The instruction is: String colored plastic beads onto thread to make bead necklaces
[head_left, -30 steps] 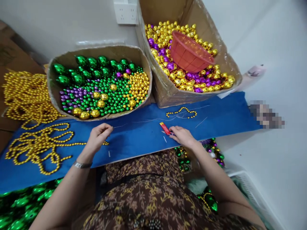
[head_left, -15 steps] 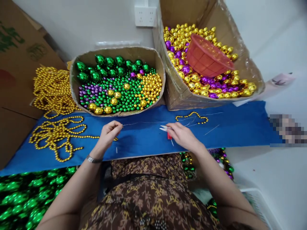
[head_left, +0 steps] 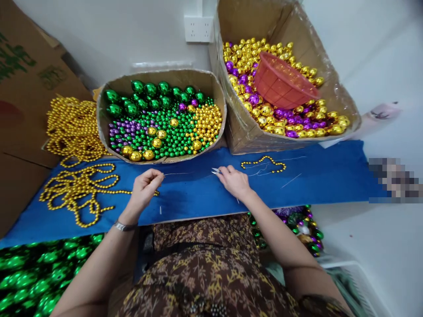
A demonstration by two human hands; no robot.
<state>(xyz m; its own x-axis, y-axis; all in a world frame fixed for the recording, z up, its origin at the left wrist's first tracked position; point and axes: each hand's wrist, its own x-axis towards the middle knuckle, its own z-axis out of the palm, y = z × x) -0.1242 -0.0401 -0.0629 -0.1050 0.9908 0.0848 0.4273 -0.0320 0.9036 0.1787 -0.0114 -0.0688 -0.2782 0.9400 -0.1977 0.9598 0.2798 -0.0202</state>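
My left hand (head_left: 144, 187) is closed in a pinch on a thin thread (head_left: 176, 173), whose visible part runs a short way right over the blue cloth. Beneath that hand passes a strand of gold beads (head_left: 120, 192), its end showing just right of the wrist. My right hand (head_left: 235, 181) is wrapped round small scissors (head_left: 216, 171), the pointed blades aimed left and slightly parted; their handles are hidden under the fingers. To the right of this hand lies a short gold bead string (head_left: 263, 161) with loose threads trailing from it.
Behind the hands stand a cardboard box of green, purple and gold beads (head_left: 158, 159) and a taller carton (head_left: 246, 140) holding gold and purple beads and a red basket (head_left: 284, 83). Piled gold bead strands (head_left: 76, 127) sit at left. A thin needle-like piece (head_left: 291, 180) lies on the blue cloth (head_left: 330, 176).
The thread that stretched between both hands now shows only as a short length at my left hand. My right hand moved left with the scissors; the red part under it is now hidden.
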